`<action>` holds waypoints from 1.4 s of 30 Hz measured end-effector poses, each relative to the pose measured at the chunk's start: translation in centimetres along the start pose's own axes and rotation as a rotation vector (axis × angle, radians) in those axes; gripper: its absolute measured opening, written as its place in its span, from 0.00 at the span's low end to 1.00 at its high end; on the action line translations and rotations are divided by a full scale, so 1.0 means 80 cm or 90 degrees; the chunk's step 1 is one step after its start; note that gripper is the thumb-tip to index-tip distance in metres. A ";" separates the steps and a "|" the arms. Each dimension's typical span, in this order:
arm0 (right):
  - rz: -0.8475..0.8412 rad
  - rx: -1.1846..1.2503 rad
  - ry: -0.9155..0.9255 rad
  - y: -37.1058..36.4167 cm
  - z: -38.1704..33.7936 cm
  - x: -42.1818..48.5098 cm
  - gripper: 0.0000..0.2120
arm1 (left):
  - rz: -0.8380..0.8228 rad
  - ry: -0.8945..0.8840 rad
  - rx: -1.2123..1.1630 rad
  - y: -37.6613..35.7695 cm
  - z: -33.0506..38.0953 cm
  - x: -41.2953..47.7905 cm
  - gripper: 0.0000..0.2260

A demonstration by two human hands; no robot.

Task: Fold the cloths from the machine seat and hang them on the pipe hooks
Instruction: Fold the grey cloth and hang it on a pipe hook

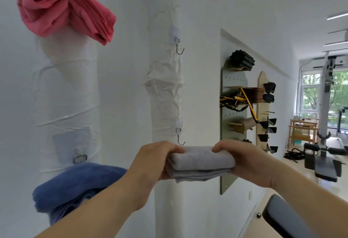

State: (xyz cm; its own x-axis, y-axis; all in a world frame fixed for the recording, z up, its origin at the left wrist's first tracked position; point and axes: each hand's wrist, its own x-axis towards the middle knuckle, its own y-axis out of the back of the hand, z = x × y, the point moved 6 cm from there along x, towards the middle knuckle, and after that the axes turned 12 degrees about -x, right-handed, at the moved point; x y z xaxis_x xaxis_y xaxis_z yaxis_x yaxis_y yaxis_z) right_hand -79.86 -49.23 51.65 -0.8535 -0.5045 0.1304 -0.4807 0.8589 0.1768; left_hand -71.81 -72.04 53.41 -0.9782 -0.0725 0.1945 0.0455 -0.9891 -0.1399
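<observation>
Grey cloth [200, 162], folded, just below the lower hook [180, 140]; I see left hand [150, 162] and right hand [250, 164] fingers grasping its ends.

The grey cloth [200, 164] gripped between my left hand [154, 162] and right hand [244, 162] is soft, matt fabric with a fine nap. The pink cloth [62, 10] looks thinner and smoother, the blue cloth [75, 185] thick and fuzzy. The near pipe [165, 96] is wrapped in crinkled off-white paper, the left pipe [67, 96] in a smoother white wrap with glossy tape bands. The upper hook [179, 48] and lower hook [180, 140] are shiny bare metal. The wall [203, 87] is smooth, matt white. The pegboard [233, 79] is matt grey-green with pale wooden pegs. The roller [242, 60] is ridged, matt black. The pad [288, 217] is matt grey.
</observation>
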 end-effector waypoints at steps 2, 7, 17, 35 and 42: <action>0.044 -0.131 -0.001 0.010 -0.005 0.018 0.06 | 0.026 -0.073 0.135 -0.010 0.003 0.018 0.10; 0.281 -0.341 0.093 0.039 -0.030 0.087 0.09 | 0.066 -0.196 0.283 -0.028 0.007 0.087 0.11; 0.324 -0.294 0.076 0.032 0.002 0.177 0.18 | 0.201 -0.238 0.204 -0.014 -0.051 0.139 0.14; 0.151 -0.616 0.081 0.000 -0.007 0.167 0.14 | 0.127 -0.369 0.674 -0.039 -0.068 0.130 0.14; 0.144 -0.388 0.001 0.011 0.015 0.192 0.16 | 0.145 -0.348 0.601 -0.044 -0.067 0.138 0.13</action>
State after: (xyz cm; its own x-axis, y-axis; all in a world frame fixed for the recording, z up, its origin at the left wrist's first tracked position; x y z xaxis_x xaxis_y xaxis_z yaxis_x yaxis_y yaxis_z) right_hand -93.63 -56.15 52.62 -0.9197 -0.3179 0.2306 -0.0886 0.7399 0.6669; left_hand -83.87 -68.71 50.87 -0.7170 -0.0806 0.6924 0.5754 -0.6291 0.5226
